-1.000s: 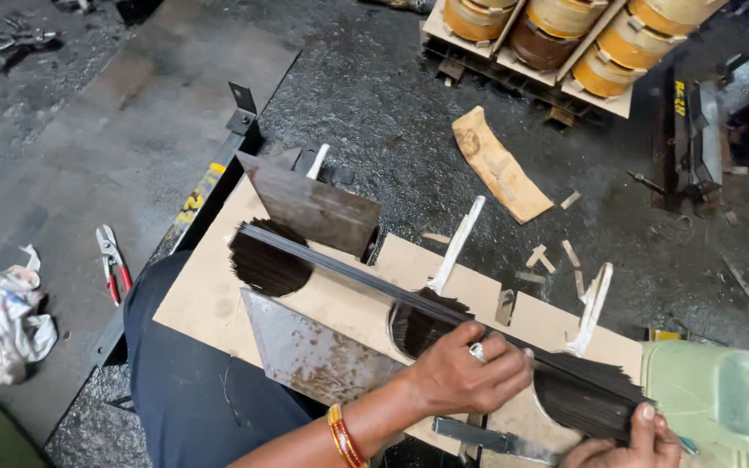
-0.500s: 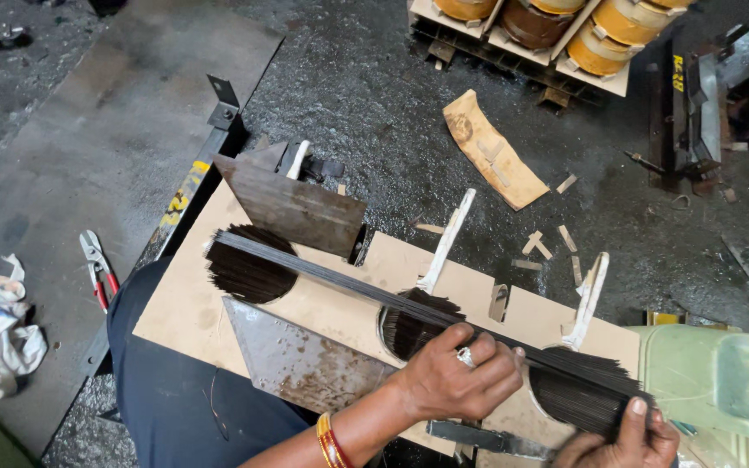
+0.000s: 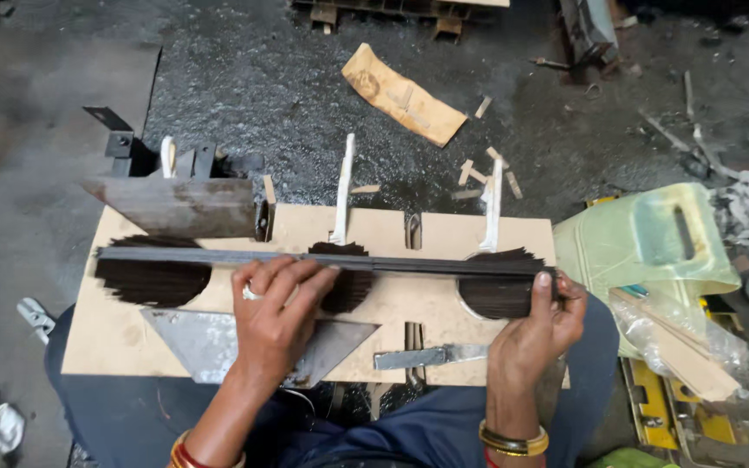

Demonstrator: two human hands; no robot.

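Both hands on a long dark metal strip [image 3: 218, 257]: left hand [image 3: 275, 303] spread flat, right hand [image 3: 541, 322] pinching its end, beside a pale green plastic container [image 3: 643, 251].

Far floor: open dark ground, only a cardboard scrap [image 3: 403, 94] lying there.
Board's far edge: white upright strips [image 3: 342, 186] block.
Right: plastic jug [image 3: 652, 247] crowds.

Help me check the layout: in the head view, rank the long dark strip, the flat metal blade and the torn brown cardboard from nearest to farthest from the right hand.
1. Long dark strip: its right end is gripped by the right hand.
2. Flat metal blade: on the board, just left of that hand.
3. Torn brown cardboard: on the floor, far beyond the board.
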